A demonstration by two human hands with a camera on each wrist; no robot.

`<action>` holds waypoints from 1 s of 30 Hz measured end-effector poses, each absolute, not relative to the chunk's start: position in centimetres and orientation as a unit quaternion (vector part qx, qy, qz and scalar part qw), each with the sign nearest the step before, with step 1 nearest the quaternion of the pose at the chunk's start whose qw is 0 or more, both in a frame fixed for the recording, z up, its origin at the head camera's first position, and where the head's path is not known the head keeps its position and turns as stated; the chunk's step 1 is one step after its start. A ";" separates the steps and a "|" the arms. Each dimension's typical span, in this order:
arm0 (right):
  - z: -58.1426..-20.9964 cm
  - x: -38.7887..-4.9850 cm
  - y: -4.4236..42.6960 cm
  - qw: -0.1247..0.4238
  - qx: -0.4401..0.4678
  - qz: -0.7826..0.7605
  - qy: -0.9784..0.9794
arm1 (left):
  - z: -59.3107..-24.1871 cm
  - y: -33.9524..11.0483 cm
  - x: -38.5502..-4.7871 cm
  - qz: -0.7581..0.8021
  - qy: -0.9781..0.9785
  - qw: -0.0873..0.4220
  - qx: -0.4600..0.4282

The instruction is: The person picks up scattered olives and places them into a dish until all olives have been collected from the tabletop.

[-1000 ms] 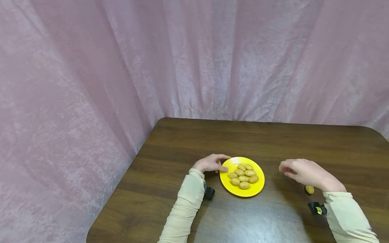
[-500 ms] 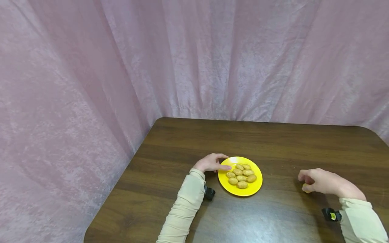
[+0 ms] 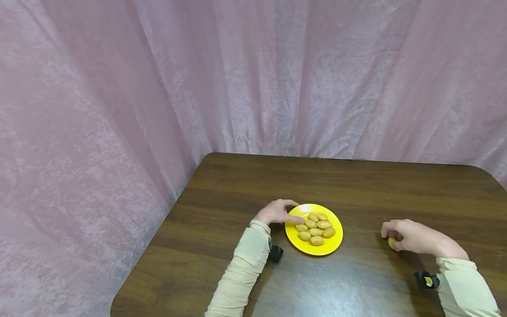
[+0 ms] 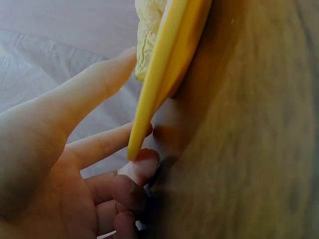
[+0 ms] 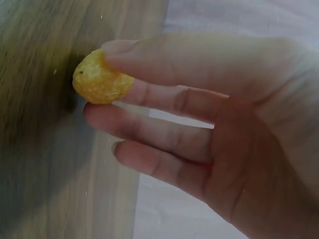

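Observation:
A round yellow plate [image 3: 336, 244] lies on the table with several oval, tan-yellow, walnut-like pieces [image 3: 316, 240] grouped on it. My left hand [image 3: 276, 212] holds the plate's left rim, thumb over the top and fingertips beneath the edge. In the left wrist view the thumb tip is right by a wrinkled piece [image 4: 148, 40]; I cannot tell whether it touches. To the plate's right, my right hand [image 3: 413, 237] pinches one more walnut-like piece [image 5: 97, 79] between thumb and fingers, close to the tabletop. Its ring finger side hangs loose, apart from the piece.
The dark wooden table [image 3: 245, 176] has rounded corners and runs back to a pink velvet curtain [image 3: 261, 79]. Small crumbs speckle the wood near my right hand. A black wrist camera [image 3: 426, 280] sits under the right sleeve, another [image 3: 275, 252] under the left.
My right hand has moved right to a walnut-like piece lying on the table, taken hold of it, then shifted slightly left with it. My left thumb reaches further over the plate.

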State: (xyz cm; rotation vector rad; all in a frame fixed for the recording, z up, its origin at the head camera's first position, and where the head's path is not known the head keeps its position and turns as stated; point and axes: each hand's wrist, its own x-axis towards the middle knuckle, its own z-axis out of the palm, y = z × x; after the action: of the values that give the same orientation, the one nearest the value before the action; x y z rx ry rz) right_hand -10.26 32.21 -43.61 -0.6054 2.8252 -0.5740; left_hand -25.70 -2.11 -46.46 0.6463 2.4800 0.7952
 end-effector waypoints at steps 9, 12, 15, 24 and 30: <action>-43.2 -11.2 30.2 0.062 -0.236 -0.188 0.951 | -46.1 -1.9 -25.6 0.275 0.909 0.211 0.232; -42.7 -11.9 28.9 0.062 -0.237 -0.186 0.951 | -46.2 -1.9 -25.5 0.271 0.912 0.205 0.232; -42.3 -12.7 27.5 0.048 -0.247 -0.180 0.951 | -46.4 -1.9 -25.5 0.266 0.913 0.201 0.236; -41.1 -14.9 23.3 -0.011 -0.268 -0.180 0.947 | -46.4 -1.8 -25.4 0.258 0.917 0.200 0.231; -40.9 -16.2 21.1 -0.025 -0.284 -0.183 0.941 | -46.1 -1.7 -25.3 0.251 0.919 0.200 0.228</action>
State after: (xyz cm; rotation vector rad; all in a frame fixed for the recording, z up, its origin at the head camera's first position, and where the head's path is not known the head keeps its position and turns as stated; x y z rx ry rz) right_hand -16.22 21.11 -40.93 -0.9059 3.0042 -0.5856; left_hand -25.34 -1.68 -46.15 0.6368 2.5698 0.7029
